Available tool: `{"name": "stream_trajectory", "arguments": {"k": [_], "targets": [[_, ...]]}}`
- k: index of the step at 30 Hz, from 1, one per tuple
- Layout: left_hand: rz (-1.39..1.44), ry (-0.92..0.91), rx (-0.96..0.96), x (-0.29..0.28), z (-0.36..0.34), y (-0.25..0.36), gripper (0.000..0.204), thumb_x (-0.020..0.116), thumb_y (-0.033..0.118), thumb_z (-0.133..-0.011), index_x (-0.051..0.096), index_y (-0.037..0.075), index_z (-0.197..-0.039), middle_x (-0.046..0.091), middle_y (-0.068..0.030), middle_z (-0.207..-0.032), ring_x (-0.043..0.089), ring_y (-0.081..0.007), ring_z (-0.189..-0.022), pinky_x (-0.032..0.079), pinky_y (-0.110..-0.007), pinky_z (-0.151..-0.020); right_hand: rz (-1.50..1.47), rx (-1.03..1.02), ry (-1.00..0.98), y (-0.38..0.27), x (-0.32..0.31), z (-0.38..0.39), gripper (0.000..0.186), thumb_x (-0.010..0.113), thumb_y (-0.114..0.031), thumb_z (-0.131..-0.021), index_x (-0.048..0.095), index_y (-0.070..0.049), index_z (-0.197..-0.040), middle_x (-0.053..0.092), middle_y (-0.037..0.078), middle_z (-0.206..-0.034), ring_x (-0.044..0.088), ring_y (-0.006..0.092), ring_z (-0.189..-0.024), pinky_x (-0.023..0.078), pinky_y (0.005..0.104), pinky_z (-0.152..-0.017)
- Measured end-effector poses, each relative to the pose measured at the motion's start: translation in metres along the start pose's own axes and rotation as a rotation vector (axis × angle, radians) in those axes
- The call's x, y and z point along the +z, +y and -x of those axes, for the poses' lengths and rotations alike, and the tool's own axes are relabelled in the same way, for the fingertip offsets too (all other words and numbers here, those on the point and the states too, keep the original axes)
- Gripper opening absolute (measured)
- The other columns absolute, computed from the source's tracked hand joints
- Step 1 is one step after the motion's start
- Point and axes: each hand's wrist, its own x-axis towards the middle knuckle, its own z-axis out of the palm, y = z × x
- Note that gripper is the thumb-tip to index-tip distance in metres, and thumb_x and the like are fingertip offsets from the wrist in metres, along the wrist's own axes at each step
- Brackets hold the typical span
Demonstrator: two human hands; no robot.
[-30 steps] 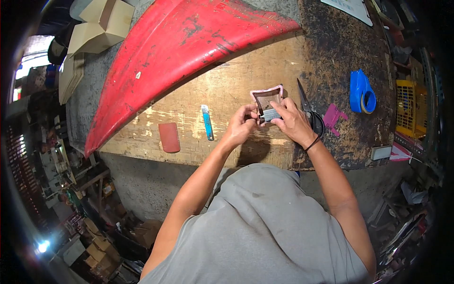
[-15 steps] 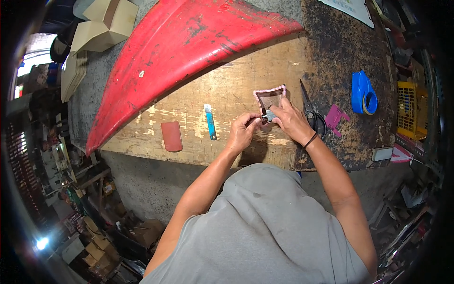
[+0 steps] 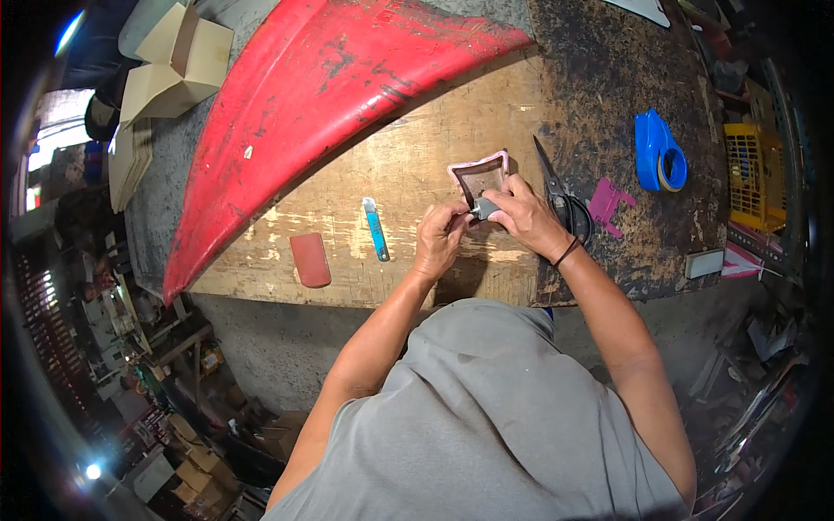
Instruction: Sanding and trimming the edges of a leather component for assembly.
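Both of my hands meet over the wooden table, at the near side of a small frame with a pink rim and dark inner walls (image 3: 454, 176). A thumb-and-finger pinch closes my left hand (image 3: 439, 241) beside the frame's near left corner; what lies in that pinch is too small to make out. My right hand (image 3: 532, 219) grips a small grey flat piece (image 3: 484, 207) between thumb and fingers, against the frame's near edge. The fingers hide part of the frame. Black scissors (image 3: 569, 208) lie just right of my right hand.
A blue-handled cutter (image 3: 376, 230) and a reddish-brown flat block (image 3: 311, 260) lie to the left. A large scuffed red panel (image 3: 287, 130) covers the far left. On the right are a magenta plastic piece (image 3: 610, 207), a blue tape dispenser (image 3: 653, 152) and a yellow crate (image 3: 754, 178).
The whole view has shifted, so the table's things appear slightly further left. My hands stay together at the frame, and the grey piece sits at a slightly different angle.
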Motion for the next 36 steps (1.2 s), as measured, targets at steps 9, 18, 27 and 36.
{"name": "stream_trajectory", "arguments": {"k": [9,18,27,36], "targets": [[-0.126,0.015,0.131,0.0,-0.002,0.002,0.014,0.071,-0.002,-0.084,0.067,0.001,-0.097,0.064,-0.0104,-0.091,0.063,-0.0163,-0.078,0.053,-0.028,-0.067,-0.019,0.012,-0.013,-0.002,-0.003,0.002,0.04,0.074,-0.005,-0.078,0.063,-0.006,-0.117,0.049,0.013,-0.095,0.057,0.03,-0.089,0.048,0.0395,-0.079],[0.062,0.031,-0.044,0.001,0.0,0.006,0.016,0.066,-0.003,-0.085,0.067,0.002,-0.1,0.064,-0.0113,-0.086,0.062,-0.0224,-0.076,0.051,-0.033,-0.068,0.082,-0.029,-0.016,-0.007,-0.006,-0.002,0.038,0.076,-0.011,-0.077,0.065,-0.004,-0.112,0.052,0.012,-0.097,0.06,0.0308,-0.091,0.051,0.0409,-0.077],[-0.121,-0.047,-0.048,-0.006,-0.004,0.012,0.018,0.065,-0.003,-0.086,0.065,0.0,-0.104,0.061,-0.0098,-0.098,0.062,-0.0154,-0.078,0.052,-0.028,-0.069,0.14,0.002,-0.047,-0.013,-0.005,-0.004,0.034,0.075,-0.012,-0.078,0.064,-0.006,-0.11,0.052,0.011,-0.096,0.059,0.0297,-0.092,0.05,0.0412,-0.077],[0.356,-0.063,-0.316,-0.001,-0.008,0.008,0.013,0.059,0.0,-0.091,0.056,-0.004,-0.103,0.064,-0.0072,-0.09,0.063,-0.0121,-0.08,0.053,-0.027,-0.071,0.166,0.021,-0.068,-0.015,-0.003,-0.006,0.035,0.075,-0.013,-0.077,0.063,-0.006,-0.109,0.053,0.011,-0.096,0.059,0.0304,-0.092,0.05,0.0417,-0.078]]}}
